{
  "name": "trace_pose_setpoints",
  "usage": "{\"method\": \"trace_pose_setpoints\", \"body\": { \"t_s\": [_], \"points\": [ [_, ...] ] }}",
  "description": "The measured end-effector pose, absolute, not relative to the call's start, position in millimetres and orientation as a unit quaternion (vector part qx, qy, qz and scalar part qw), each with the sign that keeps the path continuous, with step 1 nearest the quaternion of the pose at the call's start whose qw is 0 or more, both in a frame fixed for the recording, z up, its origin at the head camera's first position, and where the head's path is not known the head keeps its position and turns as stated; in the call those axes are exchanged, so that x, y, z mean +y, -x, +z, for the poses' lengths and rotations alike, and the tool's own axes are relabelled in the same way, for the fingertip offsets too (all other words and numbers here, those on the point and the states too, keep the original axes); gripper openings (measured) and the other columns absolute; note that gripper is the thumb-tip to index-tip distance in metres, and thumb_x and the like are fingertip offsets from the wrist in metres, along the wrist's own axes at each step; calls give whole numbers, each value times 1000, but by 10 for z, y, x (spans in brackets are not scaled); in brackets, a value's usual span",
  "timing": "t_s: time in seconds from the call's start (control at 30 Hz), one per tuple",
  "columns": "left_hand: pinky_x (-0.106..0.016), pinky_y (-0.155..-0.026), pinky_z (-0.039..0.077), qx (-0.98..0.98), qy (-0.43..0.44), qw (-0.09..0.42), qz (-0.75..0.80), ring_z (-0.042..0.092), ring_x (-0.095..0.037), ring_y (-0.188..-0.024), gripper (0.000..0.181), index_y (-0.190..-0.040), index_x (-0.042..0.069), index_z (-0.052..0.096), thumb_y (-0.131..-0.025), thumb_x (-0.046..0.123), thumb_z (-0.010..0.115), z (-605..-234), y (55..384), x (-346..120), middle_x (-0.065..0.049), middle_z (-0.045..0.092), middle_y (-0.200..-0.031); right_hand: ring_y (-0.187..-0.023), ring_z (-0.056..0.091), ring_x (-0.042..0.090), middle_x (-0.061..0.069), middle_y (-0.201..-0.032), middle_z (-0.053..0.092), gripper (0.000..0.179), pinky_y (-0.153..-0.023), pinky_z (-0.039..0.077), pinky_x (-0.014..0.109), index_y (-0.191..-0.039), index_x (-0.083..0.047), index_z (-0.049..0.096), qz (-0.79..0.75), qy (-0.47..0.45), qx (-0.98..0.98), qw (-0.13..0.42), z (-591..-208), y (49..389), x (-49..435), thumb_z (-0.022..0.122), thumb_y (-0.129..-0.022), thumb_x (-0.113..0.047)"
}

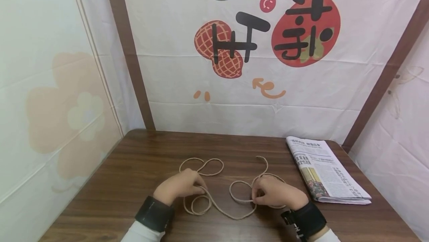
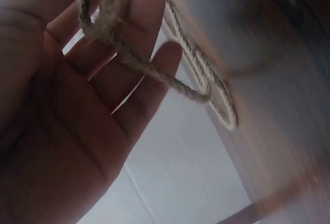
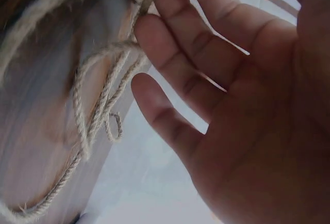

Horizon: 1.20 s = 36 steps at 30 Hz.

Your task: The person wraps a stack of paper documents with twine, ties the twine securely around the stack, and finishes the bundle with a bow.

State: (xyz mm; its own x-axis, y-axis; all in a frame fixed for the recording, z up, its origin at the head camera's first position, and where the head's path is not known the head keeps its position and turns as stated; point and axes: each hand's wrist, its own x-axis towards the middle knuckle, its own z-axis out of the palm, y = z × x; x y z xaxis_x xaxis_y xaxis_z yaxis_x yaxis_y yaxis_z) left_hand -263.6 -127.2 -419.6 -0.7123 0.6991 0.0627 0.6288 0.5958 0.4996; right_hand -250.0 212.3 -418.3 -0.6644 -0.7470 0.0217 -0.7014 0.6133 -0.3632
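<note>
A thin, twisted tan rope [image 1: 235, 218] lies in loose loops on the brown wooden table [image 1: 117, 204]. My left hand [image 1: 181, 187] pinches it between thumb and fingers, left of the middle. In the left wrist view, the rope [image 2: 172, 83] crosses the fingers and hangs in a loop beyond them. On the other side, my right hand [image 1: 279, 193] pinches another stretch near a round loop. The right wrist view has the rope [image 3: 79, 100] at the fingertips, with the remaining fingers [image 3: 170, 121] loosely extended. A slack curve of rope joins the two hands.
A folded newspaper [image 1: 330, 171] lies at the table's right side. Behind the table hangs a white printed cloth [image 1: 174, 85], with more cloth at left and right. Black bands [image 1: 155, 213] circle both wrists.
</note>
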Motion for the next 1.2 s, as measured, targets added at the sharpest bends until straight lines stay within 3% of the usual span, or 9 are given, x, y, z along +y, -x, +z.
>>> {"method": "trace_pose_setpoints", "body": {
  "t_s": [0.17,0.3,0.57,0.8,1.03,1.2],
  "points": [
    [-25,-74,53,881,-368,75,288,66,-2,-81,9,-96,15,80,-93,19,72,-4147,2667,-1379,9,75,-92,-71,54,2,-19,-81,58,15,-68,47,24,-82,-23,66,-217,389,894,58,-4149,2550,2237,69,-90,-11],
    [-30,-80,53,889,-351,49,288,66,-7,-89,16,-100,15,79,-97,25,67,-4096,2705,-1513,8,73,-95,-62,50,1,-15,-74,57,9,-58,45,24,-88,-18,63,-252,343,903,51,-4077,2566,2357,64,-91,-10],
    [-32,-72,52,904,-299,-21,305,60,-10,-81,22,-102,14,78,-101,28,61,-3982,2743,-1842,4,70,-88,-60,48,4,-9,-72,54,3,-56,42,27,-95,-12,57,-258,242,934,-44,-3937,2577,2735,57,-97,-10],
    [-54,-92,50,923,-223,-67,308,65,-32,-108,31,-108,10,74,-106,31,52,-3919,2724,-2132,-4,72,-108,-49,43,14,-3,-63,44,6,-49,38,32,-101,-7,54,-242,154,953,-100,-3859,2549,3079,54,-103,-12],
    [-59,-95,46,922,-186,-90,327,60,-39,-117,32,-112,15,74,-107,33,49,-3867,2664,-2385,-9,70,-119,-57,41,16,0,-67,45,10,-56,38,36,-105,-3,52,-232,131,957,-109,-3863,2537,3360,51,-105,-13],
    [-63,-98,42,927,-156,-99,326,55,-44,-122,37,-120,10,72,-108,34,46,-3862,2622,-2544,-15,66,-125,-66,49,17,4,-76,59,8,-63,43,42,-104,-3,54,-216,130,958,-135,-3856,2551,3498,53,-104,-12]
  ]
}}
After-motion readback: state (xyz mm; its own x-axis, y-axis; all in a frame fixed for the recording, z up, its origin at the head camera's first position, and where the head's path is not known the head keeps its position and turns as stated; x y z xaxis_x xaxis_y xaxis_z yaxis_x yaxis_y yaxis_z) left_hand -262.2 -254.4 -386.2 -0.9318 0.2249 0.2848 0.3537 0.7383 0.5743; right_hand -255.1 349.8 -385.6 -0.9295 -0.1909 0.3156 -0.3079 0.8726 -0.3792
